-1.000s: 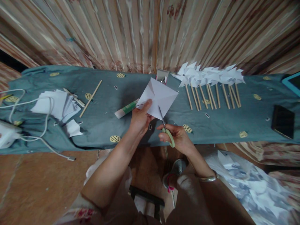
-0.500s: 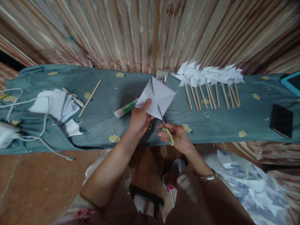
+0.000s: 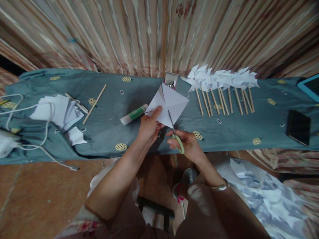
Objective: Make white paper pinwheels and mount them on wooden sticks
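My left hand (image 3: 151,125) pinches a square of white paper (image 3: 176,101) above the table, thumb on top and fingers beneath. Slits run inward from some of the paper's corners. In my right hand (image 3: 188,144) is a pair of scissors (image 3: 178,143) with pale green handles; its blades lie at the paper's near corner, pointing toward the middle. A green and white glue stick (image 3: 134,114) lies just left of the paper. Behind the paper stands a small open box (image 3: 171,79) of shiny pins or tacks, partly hidden.
Several white paper pinwheels (image 3: 224,79) on wooden sticks lie in a row at the back right. To the left are a paper stack (image 3: 53,111), a loose stick (image 3: 94,104) and a white cable (image 3: 47,132). A phone (image 3: 298,127) lies right; a bag of paper pieces (image 3: 269,196) sits below.
The paper has shifted very slightly to the right and the view has moved a little. Both hands keep their hold on the paper and scissors.
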Demonstrator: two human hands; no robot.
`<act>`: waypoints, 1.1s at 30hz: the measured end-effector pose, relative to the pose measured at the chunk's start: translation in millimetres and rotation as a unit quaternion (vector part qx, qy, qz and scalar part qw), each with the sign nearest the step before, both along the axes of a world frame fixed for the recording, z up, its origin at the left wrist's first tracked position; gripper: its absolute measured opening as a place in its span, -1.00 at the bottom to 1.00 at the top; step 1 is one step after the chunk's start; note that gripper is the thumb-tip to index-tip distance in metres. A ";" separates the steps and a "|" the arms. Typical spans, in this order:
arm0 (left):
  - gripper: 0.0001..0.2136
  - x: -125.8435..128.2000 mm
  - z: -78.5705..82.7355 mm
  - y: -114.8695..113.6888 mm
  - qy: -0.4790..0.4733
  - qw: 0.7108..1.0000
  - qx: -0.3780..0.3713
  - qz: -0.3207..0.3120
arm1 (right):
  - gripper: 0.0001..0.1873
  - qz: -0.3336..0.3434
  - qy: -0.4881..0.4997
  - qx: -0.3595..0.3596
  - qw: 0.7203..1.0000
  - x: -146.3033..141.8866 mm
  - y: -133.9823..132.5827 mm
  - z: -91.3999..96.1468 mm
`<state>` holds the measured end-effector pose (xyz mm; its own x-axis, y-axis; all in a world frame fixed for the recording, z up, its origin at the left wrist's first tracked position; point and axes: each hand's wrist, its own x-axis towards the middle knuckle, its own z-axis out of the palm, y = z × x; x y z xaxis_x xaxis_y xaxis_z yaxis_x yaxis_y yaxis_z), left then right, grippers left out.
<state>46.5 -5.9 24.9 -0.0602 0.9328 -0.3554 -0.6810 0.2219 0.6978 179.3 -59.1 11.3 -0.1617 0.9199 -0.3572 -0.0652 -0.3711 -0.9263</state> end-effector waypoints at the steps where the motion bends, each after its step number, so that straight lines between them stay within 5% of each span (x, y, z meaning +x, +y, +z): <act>1: -0.85 0.0 0.7 0.1 0.001 1.000 -0.002 0.001 | -0.53 -0.006 0.002 -0.004 1.000 -0.6 0.0 0.3; 33: -0.92 0.0 4.8 -0.8 0.013 1.000 -0.022 -0.002 | -0.55 -0.019 -0.004 0.019 1.000 -2.3 0.0 -2.7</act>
<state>46.5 -6.7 29.6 -0.0658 0.9164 -0.3949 -0.6613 0.2563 0.7050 176.9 -59.1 8.6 -0.1246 0.9379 -0.3236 -0.0714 -0.3338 -0.9399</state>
